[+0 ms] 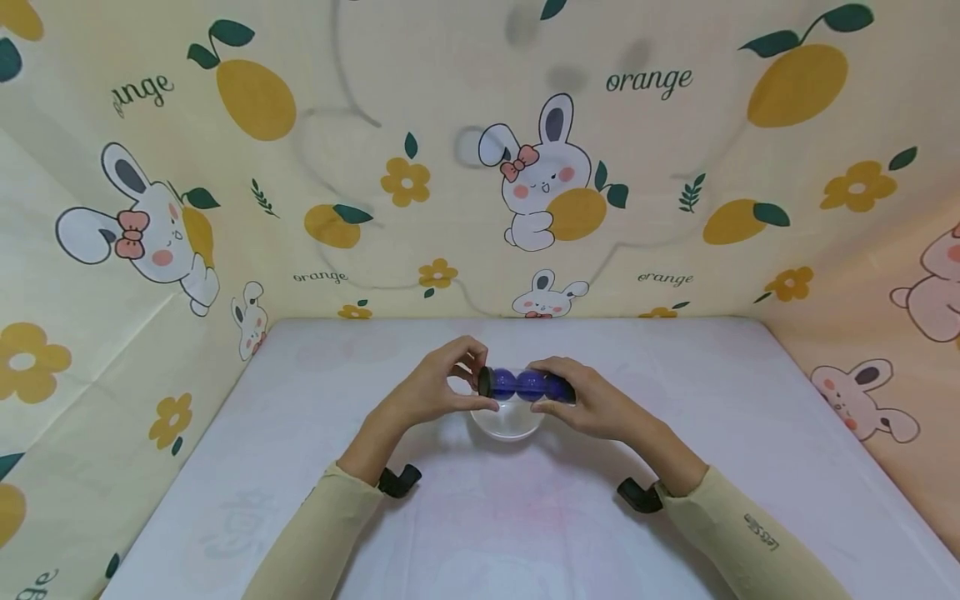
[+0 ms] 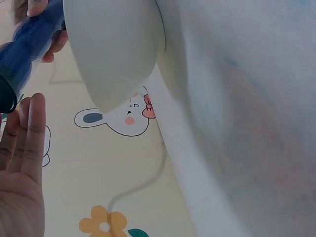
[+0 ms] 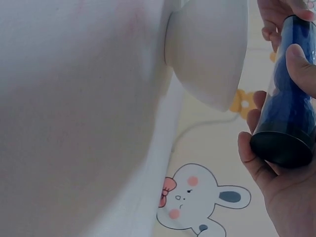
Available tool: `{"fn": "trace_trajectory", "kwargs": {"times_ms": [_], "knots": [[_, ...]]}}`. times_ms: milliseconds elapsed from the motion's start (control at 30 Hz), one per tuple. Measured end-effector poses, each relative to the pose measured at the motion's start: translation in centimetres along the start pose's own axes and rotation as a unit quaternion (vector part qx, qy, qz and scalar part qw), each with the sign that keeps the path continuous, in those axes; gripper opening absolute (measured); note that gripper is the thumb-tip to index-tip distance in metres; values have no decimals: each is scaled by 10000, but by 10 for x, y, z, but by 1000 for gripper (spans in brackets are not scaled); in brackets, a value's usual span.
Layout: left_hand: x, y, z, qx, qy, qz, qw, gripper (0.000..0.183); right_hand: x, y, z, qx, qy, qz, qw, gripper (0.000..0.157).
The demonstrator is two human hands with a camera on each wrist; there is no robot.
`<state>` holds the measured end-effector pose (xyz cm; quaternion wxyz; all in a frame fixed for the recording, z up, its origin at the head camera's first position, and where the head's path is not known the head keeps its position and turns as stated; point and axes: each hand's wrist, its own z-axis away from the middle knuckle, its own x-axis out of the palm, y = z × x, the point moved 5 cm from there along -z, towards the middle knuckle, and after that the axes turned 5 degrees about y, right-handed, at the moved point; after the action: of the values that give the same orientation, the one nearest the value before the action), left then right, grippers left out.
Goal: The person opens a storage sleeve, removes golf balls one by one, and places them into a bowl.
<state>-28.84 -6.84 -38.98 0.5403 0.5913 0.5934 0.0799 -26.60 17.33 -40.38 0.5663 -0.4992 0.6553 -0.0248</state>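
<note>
A clear tube point(image 1: 532, 385) with blue balls inside and dark end caps lies level above a whitish bowl point(image 1: 508, 425), near the table's middle. My right hand point(image 1: 596, 406) grips its right half, thumb on the near side and fingers behind, as the right wrist view also shows. At the other end, my left hand point(image 1: 429, 390) pinches the dark left cap point(image 1: 484, 382), thumb below and fingers bent above. In the left wrist view the left fingers point(image 2: 34, 133) reach to the cap's edge. The bowl point(image 3: 210, 54) stands upright beneath the tube.
The white-covered table point(image 1: 480, 517) meets a cloth backdrop point(image 1: 442, 167) printed with rabbits, oranges and flowers, which rises at the back and both sides. Dark wrist camera mounts point(image 1: 401, 481) stick out inward from both sleeves, close above the table.
</note>
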Motion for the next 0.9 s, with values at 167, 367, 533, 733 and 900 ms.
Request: {"fn": "trace_trajectory", "kwargs": {"times_ms": [167, 367, 533, 733, 900], "knots": [[1, 0, 0, 28, 6, -17, 10000, 57, 1, 1, 0, -21, -37, -31, 10000, 53], [2, 2, 0, 106, -22, -8, 9999, 57, 3, 2, 0, -87, -36, -35, 9999, 52], [2, 3, 0, 90, -34, -30, 9999, 58, 2, 1, 1, -130, -33, -4, 9999, 52], [2, 3, 0, -36, 19, -11, 10000, 58, 1, -1, 0, -56, -48, -30, 10000, 53], [-1, 3, -1, -112, 57, 8, 9999, 54, -1, 0, -1, 76, 42, 17, 10000, 52]]}}
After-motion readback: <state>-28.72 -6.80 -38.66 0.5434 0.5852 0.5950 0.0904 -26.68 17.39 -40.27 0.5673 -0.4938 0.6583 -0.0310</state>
